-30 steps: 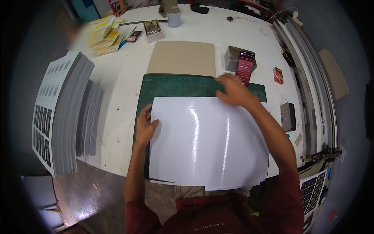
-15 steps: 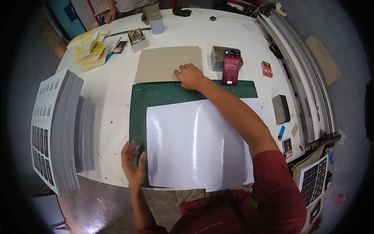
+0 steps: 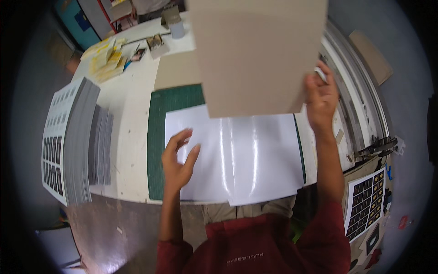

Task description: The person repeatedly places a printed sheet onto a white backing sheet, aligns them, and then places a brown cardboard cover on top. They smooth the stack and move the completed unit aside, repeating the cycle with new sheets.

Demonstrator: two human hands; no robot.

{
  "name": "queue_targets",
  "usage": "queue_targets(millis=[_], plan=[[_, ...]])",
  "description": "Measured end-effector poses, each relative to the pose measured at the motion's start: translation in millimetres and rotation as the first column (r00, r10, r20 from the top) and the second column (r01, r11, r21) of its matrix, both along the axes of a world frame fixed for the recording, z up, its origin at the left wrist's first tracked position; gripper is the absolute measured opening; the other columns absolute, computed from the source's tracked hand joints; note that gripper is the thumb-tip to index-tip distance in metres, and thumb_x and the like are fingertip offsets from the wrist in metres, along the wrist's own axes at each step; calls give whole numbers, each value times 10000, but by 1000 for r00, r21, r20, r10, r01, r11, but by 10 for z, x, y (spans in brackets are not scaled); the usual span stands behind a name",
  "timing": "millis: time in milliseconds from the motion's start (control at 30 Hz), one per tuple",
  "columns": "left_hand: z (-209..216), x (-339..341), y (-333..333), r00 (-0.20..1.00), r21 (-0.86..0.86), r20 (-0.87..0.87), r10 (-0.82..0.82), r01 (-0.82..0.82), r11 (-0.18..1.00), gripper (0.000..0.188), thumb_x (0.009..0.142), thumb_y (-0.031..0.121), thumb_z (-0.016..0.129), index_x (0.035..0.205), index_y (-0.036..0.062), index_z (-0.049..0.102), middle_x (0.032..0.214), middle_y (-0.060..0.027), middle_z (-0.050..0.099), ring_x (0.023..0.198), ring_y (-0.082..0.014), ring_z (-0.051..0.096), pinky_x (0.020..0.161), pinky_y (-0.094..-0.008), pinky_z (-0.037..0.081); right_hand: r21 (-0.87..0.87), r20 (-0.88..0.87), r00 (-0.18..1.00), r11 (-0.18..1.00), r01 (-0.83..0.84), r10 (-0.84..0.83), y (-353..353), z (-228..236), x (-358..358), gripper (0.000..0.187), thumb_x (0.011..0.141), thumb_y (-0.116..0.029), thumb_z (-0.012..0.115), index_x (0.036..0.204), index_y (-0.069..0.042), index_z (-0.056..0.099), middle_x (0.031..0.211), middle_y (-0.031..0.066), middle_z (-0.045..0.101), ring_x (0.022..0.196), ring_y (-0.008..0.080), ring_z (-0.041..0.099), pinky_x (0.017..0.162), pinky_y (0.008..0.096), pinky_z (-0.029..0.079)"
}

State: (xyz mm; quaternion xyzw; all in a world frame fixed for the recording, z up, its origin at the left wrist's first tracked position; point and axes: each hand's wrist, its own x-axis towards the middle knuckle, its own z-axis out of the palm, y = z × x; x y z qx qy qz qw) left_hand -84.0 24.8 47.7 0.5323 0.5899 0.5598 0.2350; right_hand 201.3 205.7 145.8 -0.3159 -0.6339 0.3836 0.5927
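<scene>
My right hand [image 3: 321, 98] grips a large greyish-brown cardboard sheet [image 3: 260, 59] by its right edge, holding it up above the table. My left hand [image 3: 179, 157] holds nothing, its thumb and fingers apart, over the left part of a glossy white sheet [image 3: 237, 160]. That white sheet lies on a green cutting mat [image 3: 156, 137] and reaches past the table's near edge. Behind the mat lies more cardboard [image 3: 175, 71], partly hidden by the raised piece.
Tall stacks of printed sheets [image 3: 75, 146] stand at the left. Yellow-stained papers [image 3: 107, 59], a small open box [image 3: 156, 44] and a translucent container [image 3: 177, 30] sit at the far left. A long metal rail [image 3: 365, 100] runs along the right side. Another person stands behind the table.
My right hand has picked up a cardboard sheet from behind the mat and swung it up to the right. My left hand has moved up and right, over the white sheet.
</scene>
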Motion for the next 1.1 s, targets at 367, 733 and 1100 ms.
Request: queue_targets(millis=[367, 733, 1100], plan=[[-52, 470, -187, 922, -101, -310, -232, 210, 972, 365, 833, 112, 758, 1164, -1, 654, 1117, -168, 690, 1057, -288, 652, 933, -377, 492, -514, 47, 998, 856, 61, -43, -1004, -1111, 1147, 382, 937, -37, 648, 1291, 62, 542, 939, 91, 715, 850, 100, 642, 828, 233, 481], [-318, 598, -323, 779, -174, -504, -374, 332, 927, 606, 739, 348, 836, 1225, 53, 626, 1173, -126, 613, 1101, -299, 532, 967, -400, 381, -507, 288, 952, 826, 247, -108, -1286, -1317, 892, 340, 940, -29, 609, 1262, 73, 568, 913, 88, 711, 827, 83, 614, 781, 230, 467], [-430, 601, -329, 772, -155, -529, -352, 320, 935, 609, 736, 358, 833, 1228, 63, 627, 1179, -123, 602, 1127, -298, 529, 984, -412, 370, -516, 278, 955, 822, 242, -106, -1266, -1379, 920, 351, 931, -18, 619, 1265, 78, 566, 912, 87, 707, 809, 73, 600, 758, 207, 450]])
